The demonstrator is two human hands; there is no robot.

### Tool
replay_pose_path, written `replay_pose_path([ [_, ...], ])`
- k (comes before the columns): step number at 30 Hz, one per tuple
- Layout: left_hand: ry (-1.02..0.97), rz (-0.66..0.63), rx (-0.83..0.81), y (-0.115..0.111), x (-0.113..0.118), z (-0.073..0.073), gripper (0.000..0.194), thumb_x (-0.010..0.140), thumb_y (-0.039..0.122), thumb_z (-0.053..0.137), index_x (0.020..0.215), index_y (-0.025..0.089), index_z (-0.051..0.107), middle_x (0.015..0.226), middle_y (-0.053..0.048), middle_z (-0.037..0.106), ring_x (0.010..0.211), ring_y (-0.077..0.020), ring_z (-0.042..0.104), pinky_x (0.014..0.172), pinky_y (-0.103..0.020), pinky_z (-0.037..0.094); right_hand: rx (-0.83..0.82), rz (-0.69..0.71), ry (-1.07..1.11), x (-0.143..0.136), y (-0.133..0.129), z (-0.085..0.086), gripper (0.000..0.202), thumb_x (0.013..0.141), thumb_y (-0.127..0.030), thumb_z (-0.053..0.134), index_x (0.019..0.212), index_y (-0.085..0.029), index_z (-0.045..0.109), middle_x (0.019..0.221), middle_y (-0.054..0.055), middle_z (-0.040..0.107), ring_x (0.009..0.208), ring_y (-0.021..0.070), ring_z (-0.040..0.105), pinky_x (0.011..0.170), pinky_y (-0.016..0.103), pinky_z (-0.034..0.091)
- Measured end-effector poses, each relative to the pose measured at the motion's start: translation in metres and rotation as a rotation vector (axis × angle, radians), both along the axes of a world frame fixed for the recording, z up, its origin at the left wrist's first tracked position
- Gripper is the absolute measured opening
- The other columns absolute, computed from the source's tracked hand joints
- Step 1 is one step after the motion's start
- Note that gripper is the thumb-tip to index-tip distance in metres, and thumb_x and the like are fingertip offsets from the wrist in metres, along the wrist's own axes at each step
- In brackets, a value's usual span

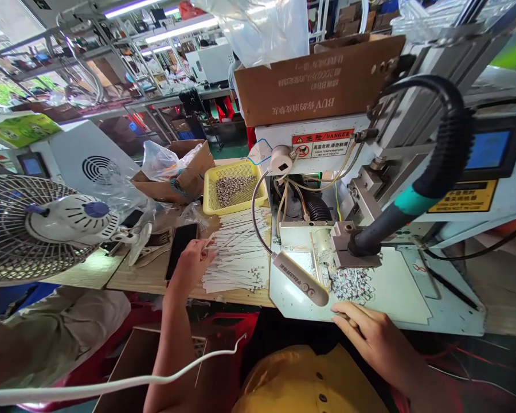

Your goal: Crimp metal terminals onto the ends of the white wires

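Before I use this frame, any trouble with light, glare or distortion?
Head view: upper-left daylight blown out, lit tubes bright; glare patch on the machine's base plate; deep shadow below the bench; wide-lens stretch towards the edges, fan included; small pieces by the right hand blend into clutter.

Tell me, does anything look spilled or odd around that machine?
Small silvery pieces lie loose on the machine's base, unlike the bits held in the yellow basket. That could pass for a spill, but may be normal. No damage stands out.
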State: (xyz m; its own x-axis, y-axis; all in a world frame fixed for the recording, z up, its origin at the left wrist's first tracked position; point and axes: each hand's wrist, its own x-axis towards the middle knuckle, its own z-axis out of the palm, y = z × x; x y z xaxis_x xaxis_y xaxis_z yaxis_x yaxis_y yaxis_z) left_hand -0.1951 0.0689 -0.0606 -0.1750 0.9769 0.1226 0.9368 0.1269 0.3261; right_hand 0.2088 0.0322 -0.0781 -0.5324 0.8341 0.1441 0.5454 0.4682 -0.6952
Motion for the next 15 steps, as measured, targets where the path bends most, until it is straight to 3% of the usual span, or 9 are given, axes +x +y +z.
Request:
replay_pose_path([
  [3,0.036,-0.009,-0.153,-0.002,0.003,-0.001,0.032,0.076,0.021,0.055,0.107,0.015,0.059,0.098,-0.010,0.065,0.089,-0.0226,0.062,0.080,-0.032,0.047,-0.013,0.014,-0.008,0.000,0.000,-0.001,0.020,0.095,-0.026,0.041,0.095,-0.022,0.061,0.076,0.002,0.068,0.067,0.0156,0.066,0.059,0.024,0.049],
  [7,0.065,0.013,-0.243,-0.002,0.006,-0.001,0.023,0.079,0.017,0.049,0.100,0.017,0.060,0.098,-0.010,0.068,0.093,-0.0233,0.063,0.080,-0.031,0.046,-0.031,0.010,-0.023,0.000,0.000,-0.003,0.019,0.095,-0.026,0.042,0.094,-0.023,0.061,0.076,0.002,0.067,0.067,0.0161,0.065,0.059,0.025,0.049],
  [11,0.153,-0.005,-0.223,0.000,0.002,-0.002,0.023,0.080,0.017,0.047,0.095,0.017,0.064,0.094,-0.010,0.068,0.093,-0.0259,0.063,0.079,-0.032,0.046,-0.021,0.011,-0.027,0.001,0.000,-0.004,0.021,0.095,-0.027,0.040,0.094,-0.022,0.060,0.075,0.003,0.066,0.066,0.0165,0.065,0.059,0.025,0.049],
  [15,0.243,0.032,-0.073,-0.006,-0.008,0.000,0.035,0.075,0.008,0.039,0.093,0.017,0.067,0.091,-0.010,0.065,0.082,-0.0232,0.063,0.072,-0.030,0.046,-0.015,0.004,-0.040,0.003,0.000,-0.004,0.021,0.095,-0.028,0.039,0.093,-0.022,0.059,0.073,0.002,0.066,0.064,0.0161,0.064,0.057,0.025,0.048],
])
